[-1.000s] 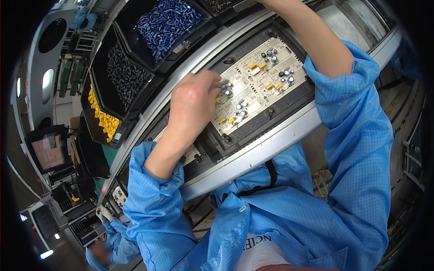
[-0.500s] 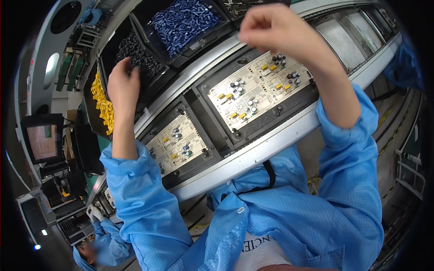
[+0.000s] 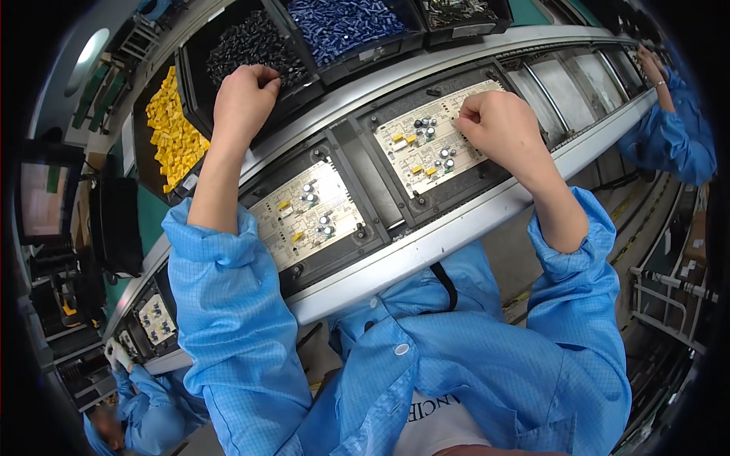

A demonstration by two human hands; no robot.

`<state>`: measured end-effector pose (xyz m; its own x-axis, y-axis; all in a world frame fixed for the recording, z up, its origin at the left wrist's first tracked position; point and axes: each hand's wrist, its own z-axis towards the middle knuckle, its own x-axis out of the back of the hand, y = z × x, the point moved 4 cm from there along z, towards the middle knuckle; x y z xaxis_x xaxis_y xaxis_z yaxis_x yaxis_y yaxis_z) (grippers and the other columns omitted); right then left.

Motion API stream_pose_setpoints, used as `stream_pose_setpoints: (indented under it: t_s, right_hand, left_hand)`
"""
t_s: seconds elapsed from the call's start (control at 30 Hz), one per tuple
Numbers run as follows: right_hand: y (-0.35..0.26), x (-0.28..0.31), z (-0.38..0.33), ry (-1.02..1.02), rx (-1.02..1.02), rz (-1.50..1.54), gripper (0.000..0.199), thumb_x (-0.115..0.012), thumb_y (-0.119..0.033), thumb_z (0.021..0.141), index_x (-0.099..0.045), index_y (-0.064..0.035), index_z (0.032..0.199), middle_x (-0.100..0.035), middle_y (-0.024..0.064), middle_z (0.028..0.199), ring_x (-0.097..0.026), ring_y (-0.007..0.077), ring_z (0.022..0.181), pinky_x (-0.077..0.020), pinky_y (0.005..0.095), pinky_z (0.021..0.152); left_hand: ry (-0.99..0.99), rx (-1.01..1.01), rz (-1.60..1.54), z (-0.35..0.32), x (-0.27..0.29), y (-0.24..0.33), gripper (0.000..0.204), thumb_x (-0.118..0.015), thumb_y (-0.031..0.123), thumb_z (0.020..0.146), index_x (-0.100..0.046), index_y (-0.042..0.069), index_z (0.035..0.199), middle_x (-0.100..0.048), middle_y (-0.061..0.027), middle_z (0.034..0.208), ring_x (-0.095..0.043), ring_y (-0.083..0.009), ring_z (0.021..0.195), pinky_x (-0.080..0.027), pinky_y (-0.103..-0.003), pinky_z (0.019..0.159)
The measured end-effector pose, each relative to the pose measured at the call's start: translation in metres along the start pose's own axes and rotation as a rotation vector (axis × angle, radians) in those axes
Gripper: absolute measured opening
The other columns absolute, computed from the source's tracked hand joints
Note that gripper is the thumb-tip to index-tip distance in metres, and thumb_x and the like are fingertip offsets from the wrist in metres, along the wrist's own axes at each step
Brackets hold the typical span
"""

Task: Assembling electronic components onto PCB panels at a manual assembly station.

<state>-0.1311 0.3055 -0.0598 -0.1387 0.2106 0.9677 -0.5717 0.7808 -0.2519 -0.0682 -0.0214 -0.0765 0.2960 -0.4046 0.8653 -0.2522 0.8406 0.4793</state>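
Note:
My right hand (image 3: 506, 131) is over the farther right circuit board (image 3: 395, 163), its fingertips pinched just above the board. A tiny dark tip shows at the fingers, too small to name. My left hand (image 3: 245, 102) is at the near side of a black bin full of small black cylindrical components (image 3: 251, 45). Its thumb and fingers are drawn together, and whatever they hold is hidden. Both boards carry yellow block-shaped components (image 3: 417, 169) and small upright capacitors (image 3: 446, 158). The second board (image 3: 304, 216) lies in a black carrier frame to the left.
Bins of yellow blocks (image 3: 171, 129), blue cylinders (image 3: 346, 30) and metallic-looking parts (image 3: 460, 11) line the far side. A metal conveyor rail (image 3: 426, 254) runs along my front. A co-worker's hand (image 3: 652, 67) is at the far right, and another person (image 3: 148, 406) works at lower left.
My right hand has come down to the board with its fingers pinched. My left hand's fingers have closed at the bin of black components. The whole view has shifted.

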Motion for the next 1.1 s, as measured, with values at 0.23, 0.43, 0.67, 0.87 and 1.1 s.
stream_pose_setpoints:
  t_s: [0.23,0.43,0.67,0.87,1.1]
  right_hand:
    - [-0.002,-0.008,-0.002,0.050,-0.065,-0.080,0.016,-0.066,-0.022,0.081,-0.071,-0.0062,0.082,-0.068,0.0130,0.071,-0.066,0.0318,0.069,-0.0517,0.0408,0.064]
    - [-0.006,-0.011,0.000,0.060,-0.063,-0.128,0.015,-0.066,-0.021,0.081,-0.070,-0.0064,0.082,-0.068,0.0131,0.071,-0.067,0.0324,0.070,-0.0519,0.0418,0.065]
    - [-0.014,-0.014,0.001,0.047,-0.051,-0.202,0.014,-0.064,-0.020,0.081,-0.070,-0.0068,0.080,-0.067,0.0136,0.072,-0.067,0.0329,0.071,-0.0522,0.0432,0.066]
    - [-0.018,-0.012,0.006,0.012,-0.043,-0.274,0.012,-0.062,-0.017,0.079,-0.068,-0.0065,0.078,-0.067,0.0147,0.072,-0.066,0.0343,0.073,-0.0520,0.0441,0.066]
    - [-0.022,-0.012,0.010,-0.023,-0.037,-0.327,0.012,-0.062,-0.015,0.080,-0.068,-0.0057,0.078,-0.067,0.0156,0.075,-0.065,0.0347,0.075,-0.0514,0.0440,0.068]
  left_hand:
    - [0.022,-0.085,0.057,-0.001,-0.001,-0.002,0.022,-0.062,0.016,0.082,-0.071,0.005,0.099,-0.071,-0.0140,0.094,-0.067,-0.0306,0.092,-0.052,-0.039,0.082]
    - [0.030,-0.101,-0.043,-0.005,0.002,-0.008,0.022,-0.061,0.015,0.082,-0.070,0.005,0.099,-0.071,-0.0129,0.092,-0.067,-0.0297,0.090,-0.052,-0.039,0.081]
    - [0.047,-0.078,-0.068,-0.007,0.001,-0.012,0.021,-0.062,0.015,0.088,-0.069,0.003,0.103,-0.071,-0.0119,0.090,-0.068,-0.0229,0.083,-0.051,-0.033,0.077]
    - [0.208,-0.140,0.026,-0.013,0.007,-0.005,0.017,-0.063,0.021,0.087,-0.073,0.009,0.094,-0.070,-0.0124,0.091,-0.065,-0.0316,0.090,-0.051,-0.043,0.081]
    - [0.262,-0.195,0.075,-0.015,0.010,-0.006,0.019,-0.063,0.025,0.088,-0.072,0.009,0.092,-0.069,-0.0132,0.092,-0.063,-0.0319,0.093,-0.051,-0.044,0.082]
